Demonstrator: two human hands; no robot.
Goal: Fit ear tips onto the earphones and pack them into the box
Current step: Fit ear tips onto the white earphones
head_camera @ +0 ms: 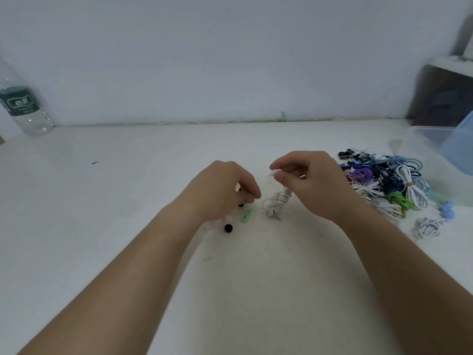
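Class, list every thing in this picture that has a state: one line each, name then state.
Right hand: pinches a white earbud.
White cable: coiled, hanging below it.
Left hand: fingers curled downward; grip unclear.
Black ear tip: loose on the table.
Green ear tips: loose, unfitted.
Clear box: open.
Earphone pile: coiled, unpacked.
Bottle: upright.

A matt white worktop (128,201), faintly scuffed and speckled, meets a smooth, matt painted wall (230,60). The clear plastic bottle (25,111) wears a glossy green label (19,101). A translucent plastic box (419,139) carries a pale blue plastic lid (460,149). The heap of cables (384,180) is sheathed in smooth, slightly shiny plastic. The white earphones (275,203) end in a metal plug (277,217). The green ear tips (246,215) look soft and rubbery; the black ear tips (228,228) look glossy.
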